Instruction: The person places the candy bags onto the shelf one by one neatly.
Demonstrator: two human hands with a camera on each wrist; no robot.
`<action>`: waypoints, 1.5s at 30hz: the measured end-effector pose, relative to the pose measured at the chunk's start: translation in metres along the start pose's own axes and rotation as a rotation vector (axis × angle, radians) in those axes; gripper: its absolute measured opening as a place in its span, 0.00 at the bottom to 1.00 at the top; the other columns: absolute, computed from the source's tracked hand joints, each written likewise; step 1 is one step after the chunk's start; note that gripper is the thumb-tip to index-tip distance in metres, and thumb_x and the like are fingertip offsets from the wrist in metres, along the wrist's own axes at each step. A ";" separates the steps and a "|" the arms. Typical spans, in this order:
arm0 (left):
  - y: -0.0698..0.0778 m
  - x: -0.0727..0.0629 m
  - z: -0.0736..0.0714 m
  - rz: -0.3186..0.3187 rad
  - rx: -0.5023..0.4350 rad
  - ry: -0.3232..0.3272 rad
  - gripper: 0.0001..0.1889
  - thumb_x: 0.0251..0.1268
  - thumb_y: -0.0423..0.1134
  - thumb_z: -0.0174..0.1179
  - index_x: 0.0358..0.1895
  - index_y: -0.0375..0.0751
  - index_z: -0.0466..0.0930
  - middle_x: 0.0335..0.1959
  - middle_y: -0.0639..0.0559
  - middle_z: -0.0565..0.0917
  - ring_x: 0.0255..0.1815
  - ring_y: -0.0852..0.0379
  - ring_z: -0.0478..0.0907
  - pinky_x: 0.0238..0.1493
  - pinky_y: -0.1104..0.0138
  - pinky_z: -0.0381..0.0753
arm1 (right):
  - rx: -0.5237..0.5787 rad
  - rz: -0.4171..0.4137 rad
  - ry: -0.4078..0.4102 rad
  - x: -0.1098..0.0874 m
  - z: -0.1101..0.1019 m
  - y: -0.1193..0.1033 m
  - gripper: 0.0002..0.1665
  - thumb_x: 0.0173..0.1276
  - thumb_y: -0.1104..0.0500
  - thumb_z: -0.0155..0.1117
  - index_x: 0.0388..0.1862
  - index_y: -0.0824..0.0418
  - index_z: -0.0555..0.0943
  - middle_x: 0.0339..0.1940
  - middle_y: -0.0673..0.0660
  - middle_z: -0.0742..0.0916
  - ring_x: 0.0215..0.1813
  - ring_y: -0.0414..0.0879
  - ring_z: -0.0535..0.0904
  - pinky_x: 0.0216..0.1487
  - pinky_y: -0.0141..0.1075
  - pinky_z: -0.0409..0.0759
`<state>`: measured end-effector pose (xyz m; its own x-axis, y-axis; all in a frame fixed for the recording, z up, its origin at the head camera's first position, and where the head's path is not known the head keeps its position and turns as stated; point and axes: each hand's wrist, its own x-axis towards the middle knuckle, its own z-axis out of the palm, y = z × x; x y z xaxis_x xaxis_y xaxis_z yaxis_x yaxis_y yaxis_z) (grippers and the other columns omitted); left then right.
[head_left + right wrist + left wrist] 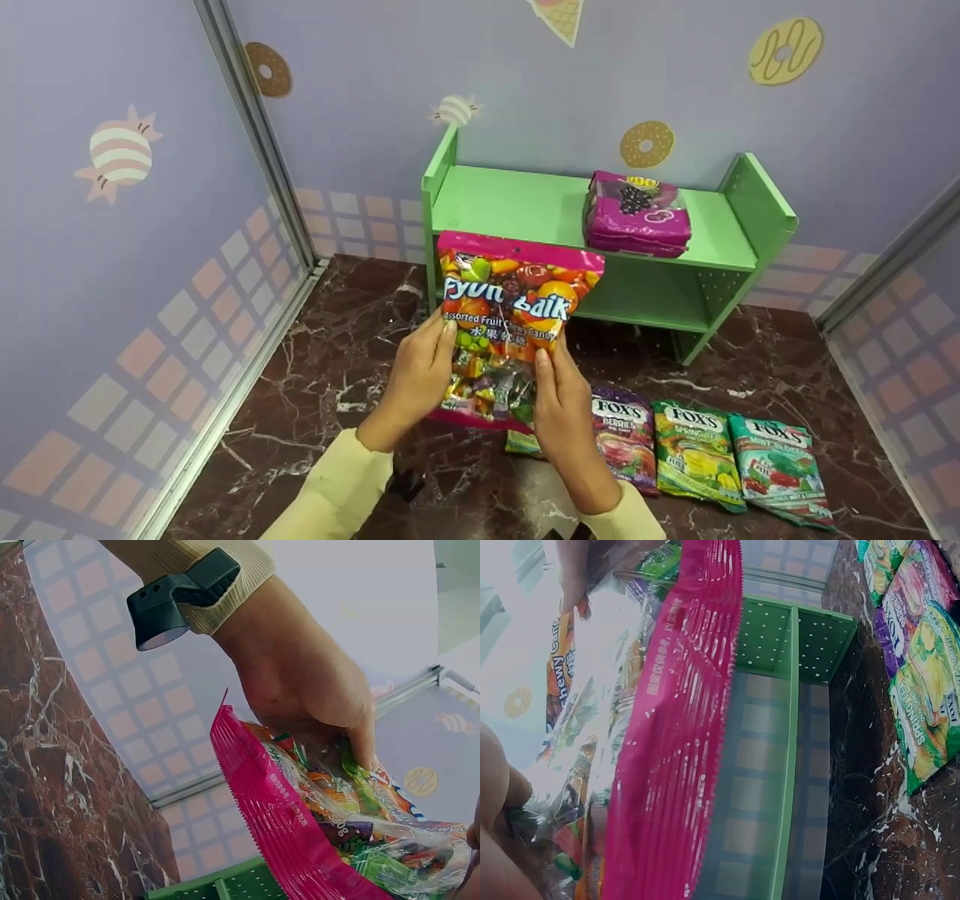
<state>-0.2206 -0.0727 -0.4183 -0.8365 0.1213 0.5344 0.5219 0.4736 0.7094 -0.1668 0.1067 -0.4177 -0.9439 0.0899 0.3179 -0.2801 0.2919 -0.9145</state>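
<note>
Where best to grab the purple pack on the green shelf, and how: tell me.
Take the purple pack by its left and right sides, probably from above and in front: it lies flat and plump atop the green shelf, the wall behind it and bare shelf on either side.

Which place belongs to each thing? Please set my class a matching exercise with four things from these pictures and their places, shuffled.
Things
1. Fyunbaik candy bag
2. Magenta packet
3. Fox's Berries bag
4. Teal Fox's bag

Places (head view)
A. Rightmost on the marbled floor
B. On the green shelf
C. Between left hand and right hand
D. Just left of a green-and-yellow bag

Pairs: 1-C, 2-B, 3-D, 4-A
</note>
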 end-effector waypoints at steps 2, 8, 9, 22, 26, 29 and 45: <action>0.000 0.002 0.000 0.001 0.001 0.000 0.19 0.76 0.36 0.45 0.63 0.30 0.74 0.67 0.34 0.72 0.69 0.42 0.69 0.70 0.53 0.67 | -0.003 -0.005 -0.008 0.002 -0.001 -0.001 0.32 0.80 0.52 0.40 0.79 0.55 0.48 0.79 0.55 0.59 0.78 0.50 0.56 0.72 0.45 0.63; 0.002 0.008 -0.001 0.006 -0.004 0.000 0.20 0.77 0.37 0.44 0.63 0.31 0.73 0.67 0.37 0.72 0.68 0.43 0.70 0.69 0.54 0.69 | -0.013 -0.023 -0.004 0.009 -0.002 -0.004 0.32 0.80 0.52 0.40 0.78 0.56 0.50 0.79 0.55 0.59 0.78 0.50 0.56 0.73 0.45 0.62; 0.003 0.010 -0.002 0.003 -0.005 0.000 0.20 0.77 0.37 0.44 0.63 0.31 0.73 0.67 0.37 0.73 0.68 0.44 0.70 0.69 0.54 0.69 | -0.012 -0.024 0.001 0.010 -0.003 -0.004 0.31 0.80 0.53 0.40 0.78 0.57 0.51 0.79 0.55 0.60 0.78 0.50 0.56 0.73 0.45 0.63; 0.003 0.023 -0.002 0.023 -0.001 0.006 0.20 0.77 0.36 0.43 0.63 0.27 0.72 0.67 0.34 0.71 0.70 0.42 0.68 0.69 0.54 0.67 | 0.023 -0.039 -0.030 0.026 -0.007 -0.008 0.31 0.80 0.54 0.41 0.78 0.59 0.52 0.78 0.55 0.61 0.78 0.49 0.57 0.74 0.45 0.61; 0.002 0.028 -0.003 0.022 0.007 0.002 0.20 0.77 0.35 0.43 0.64 0.26 0.70 0.66 0.33 0.71 0.69 0.41 0.68 0.70 0.54 0.67 | 0.035 -0.031 -0.043 0.031 -0.008 -0.008 0.30 0.80 0.53 0.41 0.78 0.58 0.53 0.77 0.56 0.64 0.77 0.49 0.59 0.74 0.47 0.62; 0.002 0.030 -0.003 0.022 0.010 0.000 0.20 0.77 0.35 0.43 0.63 0.27 0.72 0.65 0.35 0.73 0.69 0.42 0.69 0.69 0.54 0.69 | 0.038 -0.029 -0.051 0.035 -0.010 -0.009 0.30 0.80 0.53 0.40 0.78 0.57 0.53 0.77 0.54 0.64 0.77 0.48 0.59 0.75 0.47 0.61; 0.001 0.049 0.001 -0.009 0.031 -0.019 0.20 0.77 0.37 0.42 0.63 0.31 0.73 0.67 0.37 0.73 0.69 0.45 0.69 0.69 0.54 0.69 | 0.046 -0.001 -0.060 0.056 -0.015 -0.006 0.30 0.80 0.51 0.40 0.78 0.56 0.54 0.76 0.56 0.67 0.76 0.49 0.62 0.73 0.49 0.64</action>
<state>-0.2612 -0.0660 -0.3919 -0.8444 0.1329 0.5189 0.5088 0.5017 0.6996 -0.2150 0.1239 -0.3909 -0.9522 0.0317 0.3040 -0.2872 0.2475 -0.9254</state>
